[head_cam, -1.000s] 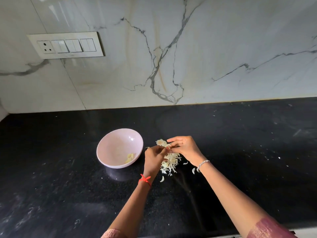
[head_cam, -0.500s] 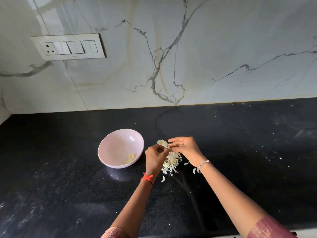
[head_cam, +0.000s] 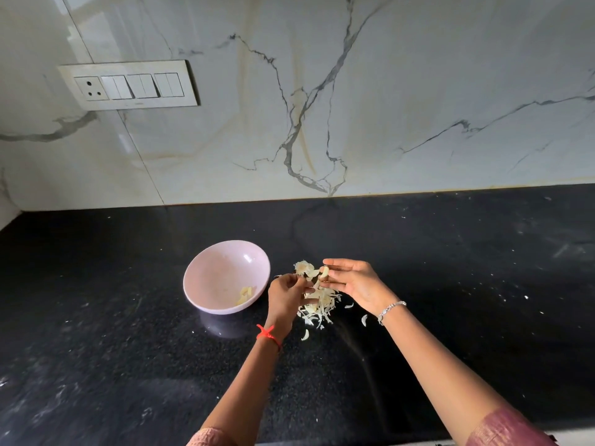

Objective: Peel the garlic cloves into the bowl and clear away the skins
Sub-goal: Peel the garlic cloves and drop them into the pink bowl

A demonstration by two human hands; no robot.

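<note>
A pale pink bowl (head_cam: 222,268) stands on the black counter, with a few peeled garlic cloves (head_cam: 245,294) low on its right side. Just right of the bowl lies a heap of papery garlic skins (head_cam: 318,305). Above the heap, my right hand (head_cam: 354,283) pinches a garlic clove (head_cam: 324,272) at its fingertips. My left hand (head_cam: 286,294), with a red thread at the wrist, has its fingers curled and pinches a bit of skin beside the clove. A part of the garlic head (head_cam: 302,268) shows behind the hands.
Loose skin flakes (head_cam: 363,319) lie scattered right of and below the heap. The black counter (head_cam: 450,268) stretches wide to the right and left. A marble wall with a switch panel (head_cam: 128,85) rises behind it.
My hands have drawn slightly apart. The clove now shows at my right fingertips, while my left hand has dropped a little with a piece of skin.
</note>
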